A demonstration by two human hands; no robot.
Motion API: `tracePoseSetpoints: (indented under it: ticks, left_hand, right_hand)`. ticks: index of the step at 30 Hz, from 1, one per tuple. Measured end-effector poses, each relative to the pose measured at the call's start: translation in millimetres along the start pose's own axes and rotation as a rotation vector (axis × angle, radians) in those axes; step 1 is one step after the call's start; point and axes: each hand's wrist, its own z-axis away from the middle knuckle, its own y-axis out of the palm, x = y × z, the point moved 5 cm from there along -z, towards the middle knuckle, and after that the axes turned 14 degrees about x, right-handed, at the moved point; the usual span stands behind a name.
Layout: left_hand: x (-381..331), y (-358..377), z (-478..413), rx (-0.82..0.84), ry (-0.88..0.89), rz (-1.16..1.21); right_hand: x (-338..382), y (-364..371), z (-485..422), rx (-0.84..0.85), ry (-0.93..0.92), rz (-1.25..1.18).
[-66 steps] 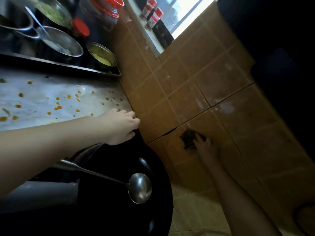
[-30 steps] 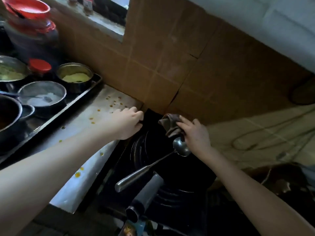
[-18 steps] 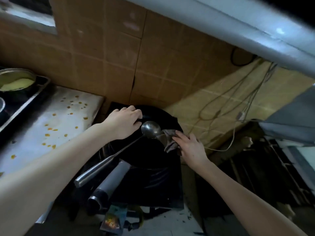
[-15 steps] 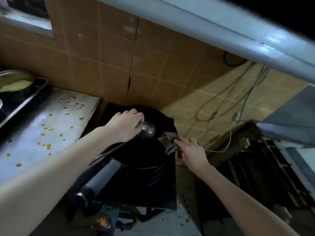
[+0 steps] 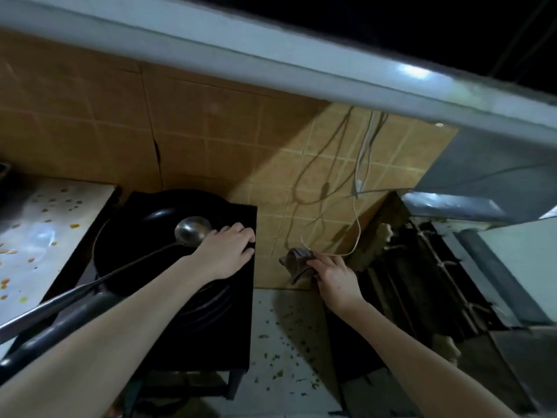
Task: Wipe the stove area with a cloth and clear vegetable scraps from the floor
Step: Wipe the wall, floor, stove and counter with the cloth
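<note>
Black iron fills the middle of the scene: a wok (image 5: 150, 245) sits on a dark stove (image 5: 223, 327), and a steel ladle (image 5: 190, 232) lies across it, bowl up near the far rim and long handle running out toward the lower left. The person's left hand (image 5: 229, 251) rests palm down on the wok's right rim, just right of the ladle's bowl, with the fingers (image 5: 241, 232) curled over the edge; whether that grip is pinching the rim or only pressing on it cannot be told.

To the right of that hand, across a strip of tan tiled wall (image 5: 301, 206), the right hand (image 5: 334, 279) has its grip clamped on a crumpled brown cloth (image 5: 297, 262). The cloth bunches out to the left of the fingers, close against the tiles beside the stove's right edge and clear of the stove top. A pale cord (image 5: 357, 224) loops down the wall and passes just above the cloth, with darker cables hanging beside it.

Below and nearer than the cloth-holding grip, a pale surface (image 5: 283, 351) beside the stove is strewn with small dark green scraps (image 5: 286, 336). Well to the left of the left hand, past the wok, a light table (image 5: 36, 236) is dotted with orange bits (image 5: 73, 226). A grey hood (image 5: 271, 64) spans the top of the view.
</note>
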Motion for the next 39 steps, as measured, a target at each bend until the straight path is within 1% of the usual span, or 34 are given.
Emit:
tracePoseSetpoints:
  ticks: [6, 11, 14, 17, 20, 23, 29, 32, 35, 39]
  left_hand:
    - [-36.4, 19.2, -32.6, 0.105, 0.107, -0.092]
    - [-52.1, 38.5, -58.0, 0.164, 0.177, -0.144]
    - [-57.8, 50.0, -68.1, 0.211, 0.184, -0.161]
    - [-64.9, 60.9, -72.9, 0.223, 0.164, -0.169]
    - [-75.2, 72.3, -75.3, 0.209, 0.132, -0.174]
    - [-87.6, 81.7, -79.1, 0.184, 0.081, -0.17]
    - [-121.3, 98.7, -91.0, 0.129, -0.087, -0.054]
    - [-136.0, 111.5, -92.0, 0.101, -0.14, 0.005]
    - [-142.8, 126.3, -85.7, 0.101, -0.174, 0.073]
    - [-140.3, 143.1, -78.9, 0.114, -0.235, 0.089]
  right_hand:
    - [-37.4, 24.4, 25.7, 0.014, 0.153, -0.095]
    - [-61.1, 40.1, 52.7, -0.042, 0.308, -0.268]
    - [-75.3, 46.7, 69.4, -0.065, 0.393, -0.365]
    - [-89.2, 54.2, 82.1, -0.04, 0.426, -0.4]
    - [-105.9, 63.4, 87.6, -0.022, 0.433, -0.401]
    - [-127.8, 71.7, 86.1, 0.005, 0.402, -0.416]
    - [-179.0, 78.7, 77.2, 0.069, 0.307, -0.455]
    - [-199.3, 80.9, 70.2, 0.103, 0.247, -0.498]
    - [-209.1, 84.6, 61.7, 0.136, 0.221, -0.554]
    - [-210.0, 98.3, 49.1, 0.14, 0.247, -0.621]
